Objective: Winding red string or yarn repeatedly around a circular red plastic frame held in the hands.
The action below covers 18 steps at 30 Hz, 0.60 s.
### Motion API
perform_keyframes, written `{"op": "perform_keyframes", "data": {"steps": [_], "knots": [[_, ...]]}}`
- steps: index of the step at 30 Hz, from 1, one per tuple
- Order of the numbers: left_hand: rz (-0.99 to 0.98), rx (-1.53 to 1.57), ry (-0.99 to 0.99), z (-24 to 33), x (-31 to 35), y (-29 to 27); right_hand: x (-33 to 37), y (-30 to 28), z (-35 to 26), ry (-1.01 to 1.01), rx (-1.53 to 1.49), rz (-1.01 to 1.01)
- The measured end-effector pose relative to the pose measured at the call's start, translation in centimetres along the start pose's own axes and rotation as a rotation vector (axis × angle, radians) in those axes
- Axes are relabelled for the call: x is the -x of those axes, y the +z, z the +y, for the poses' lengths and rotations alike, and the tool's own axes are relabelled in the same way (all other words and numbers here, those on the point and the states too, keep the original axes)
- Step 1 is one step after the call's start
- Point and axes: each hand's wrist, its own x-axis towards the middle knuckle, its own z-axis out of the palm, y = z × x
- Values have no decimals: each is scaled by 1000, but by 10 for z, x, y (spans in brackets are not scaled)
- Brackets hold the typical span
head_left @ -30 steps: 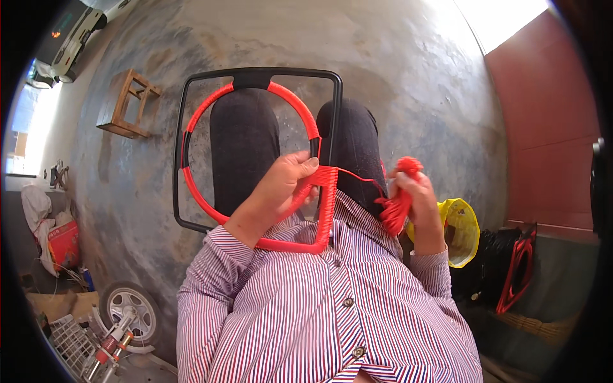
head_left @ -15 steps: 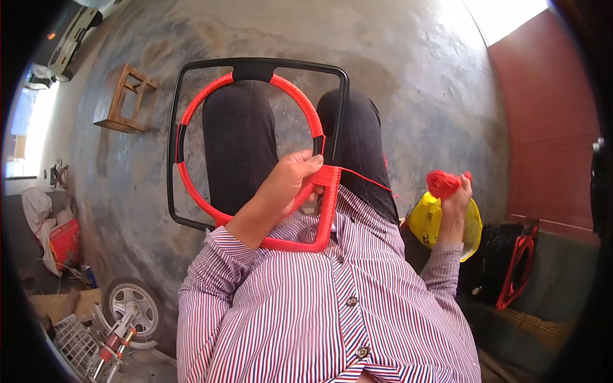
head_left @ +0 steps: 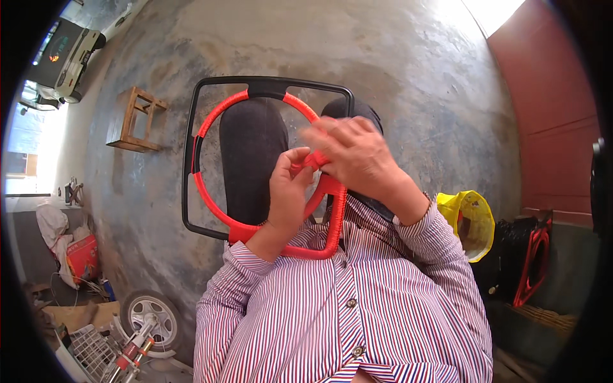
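A black square frame (head_left: 187,167) with a round inner ring lies across my thighs. Red cord (head_left: 206,196) is wrapped tightly round most of the ring and round the near right corner. Inside the ring, my left hand (head_left: 287,188) pinches a bundle of red cord (head_left: 311,161) between thumb and fingers. My right hand (head_left: 357,156) reaches over the ring's right side, beside the bundle. Its fingers are smeared by motion, and it covers that stretch of the ring, so whether it grips anything there is hidden.
To the right stands a yellow bag (head_left: 472,223), with a black and red wound frame (head_left: 533,262) beyond it. A wooden stool (head_left: 135,121) is at the far left. A spoked wheel (head_left: 152,319) and a wire basket (head_left: 96,350) sit at the near left.
My right hand has swung in from the far right to the ring, bringing the red cord bundle. My left hand has left the ring's edge and now pinches the bundle.
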Motion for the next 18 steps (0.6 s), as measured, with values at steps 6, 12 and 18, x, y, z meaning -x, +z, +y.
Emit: {"op": "perform_keyframes", "data": {"steps": [6,12,18], "knots": [[-8,294,-356,4,-11,-4,51,-5,43,490,-293,58],[-50,376,-447,4,-13,-2,60,9,8,327,-148,-191],[-124,434,-523,9,-13,-5,69,12,16,446,-381,-27]]}}
